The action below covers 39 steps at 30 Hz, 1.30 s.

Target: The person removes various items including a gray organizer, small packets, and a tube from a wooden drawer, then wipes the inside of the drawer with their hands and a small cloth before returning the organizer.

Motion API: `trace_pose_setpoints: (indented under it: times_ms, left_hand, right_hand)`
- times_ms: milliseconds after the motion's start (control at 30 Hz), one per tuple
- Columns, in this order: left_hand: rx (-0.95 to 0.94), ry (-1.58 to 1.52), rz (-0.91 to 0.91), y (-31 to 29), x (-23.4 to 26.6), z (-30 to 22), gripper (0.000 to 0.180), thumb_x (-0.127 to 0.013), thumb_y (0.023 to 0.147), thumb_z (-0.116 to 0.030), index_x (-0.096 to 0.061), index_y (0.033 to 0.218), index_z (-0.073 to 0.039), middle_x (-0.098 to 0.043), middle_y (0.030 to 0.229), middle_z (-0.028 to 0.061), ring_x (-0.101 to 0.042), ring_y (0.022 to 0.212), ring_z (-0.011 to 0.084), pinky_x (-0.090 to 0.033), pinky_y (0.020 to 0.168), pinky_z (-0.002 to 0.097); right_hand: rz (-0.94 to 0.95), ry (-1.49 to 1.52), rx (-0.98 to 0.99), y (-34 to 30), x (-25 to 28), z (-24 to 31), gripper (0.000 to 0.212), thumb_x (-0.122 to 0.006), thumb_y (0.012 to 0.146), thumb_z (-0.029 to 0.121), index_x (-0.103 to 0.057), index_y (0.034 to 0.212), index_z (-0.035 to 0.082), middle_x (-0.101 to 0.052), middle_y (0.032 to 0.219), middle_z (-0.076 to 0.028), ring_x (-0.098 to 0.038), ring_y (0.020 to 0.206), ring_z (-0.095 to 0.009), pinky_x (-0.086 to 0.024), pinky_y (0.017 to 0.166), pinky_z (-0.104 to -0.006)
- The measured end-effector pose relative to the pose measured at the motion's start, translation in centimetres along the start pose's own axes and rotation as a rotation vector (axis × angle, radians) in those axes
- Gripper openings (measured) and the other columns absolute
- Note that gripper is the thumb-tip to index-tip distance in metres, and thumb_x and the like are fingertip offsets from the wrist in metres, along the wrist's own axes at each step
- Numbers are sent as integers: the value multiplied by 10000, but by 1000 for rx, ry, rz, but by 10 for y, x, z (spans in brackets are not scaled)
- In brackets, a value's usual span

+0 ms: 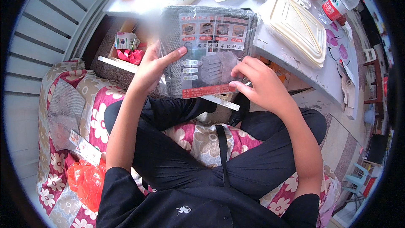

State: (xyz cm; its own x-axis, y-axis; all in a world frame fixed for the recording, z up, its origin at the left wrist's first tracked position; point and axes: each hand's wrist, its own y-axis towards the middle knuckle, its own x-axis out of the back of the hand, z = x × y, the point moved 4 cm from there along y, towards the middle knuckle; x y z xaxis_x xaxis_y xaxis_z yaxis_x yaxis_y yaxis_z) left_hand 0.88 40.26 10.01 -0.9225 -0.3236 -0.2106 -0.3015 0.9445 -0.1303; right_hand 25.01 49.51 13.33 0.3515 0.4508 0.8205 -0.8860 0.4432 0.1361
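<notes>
My left hand (pixel 157 64) grips the left side of a clear plastic package of grey mesh cloths (pixel 168 29), thumb across its front and the other fingers hidden behind. The package is held up above my lap, with a printed label of small pictures and a red strip along the bottom. At its lower right, my right hand (pixel 261 83) has its bent fingers and thumb in front of the plastic, the thumb apart from the forefinger. Whether these fingertips press on the film is hard to tell.
A white table (pixel 278 55) stands ahead, bearing a cream lidded food box (pixel 295 29) and a plastic bottle (pixel 337 6). An open drawer (pixel 120 65) lies below the package. On the flowered seat cover, left, are grey mesh cloths (pixel 63 101) and a red plastic bag (pixel 86 181).
</notes>
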Motion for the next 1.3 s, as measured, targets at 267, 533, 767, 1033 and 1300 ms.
trace_pose_setpoints:
  times_ms: [267,533,767,1033,1300]
  left_hand:
    - [-18,-1,1,-2,-1,-2,508,-719,870,-112,-498,1307,26,-610,1217,127,-579,1114,187,-449,995,331]
    - [-28,-15,4,-1,0,0,481,-719,873,-121,-524,1285,30,-632,1184,119,-589,1095,180,-448,988,328]
    - [-15,19,7,-2,1,-3,466,-725,871,-137,-542,1256,50,-644,1167,130,-599,1081,185,-451,978,326]
    - [-12,-22,2,-1,0,-2,472,-728,869,-136,-534,1252,62,-645,1151,143,-610,1059,187,-470,959,329]
    - [1,-28,1,-1,0,0,467,-729,869,-137,-533,1245,58,-647,1142,141,-620,1043,184,-489,932,324]
  right_hand:
    - [-78,-57,22,2,-5,3,271,-714,806,140,-565,1011,45,-557,980,-107,-536,977,-303,-438,859,-402]
    - [-12,-26,-27,2,-9,1,259,-700,812,129,-555,1006,36,-550,931,-104,-533,924,-288,-439,831,-392]
    - [-24,-50,-11,4,-11,1,247,-692,816,147,-548,989,45,-544,982,-107,-547,992,-316,-464,835,-430]
    - [-41,-40,-32,4,-11,1,225,-680,835,147,-550,986,41,-518,1013,-107,-547,1024,-315,-469,853,-434]
    - [-47,-49,-12,4,-12,1,176,-656,839,121,-549,948,34,-518,988,-111,-549,992,-311,-473,829,-435]
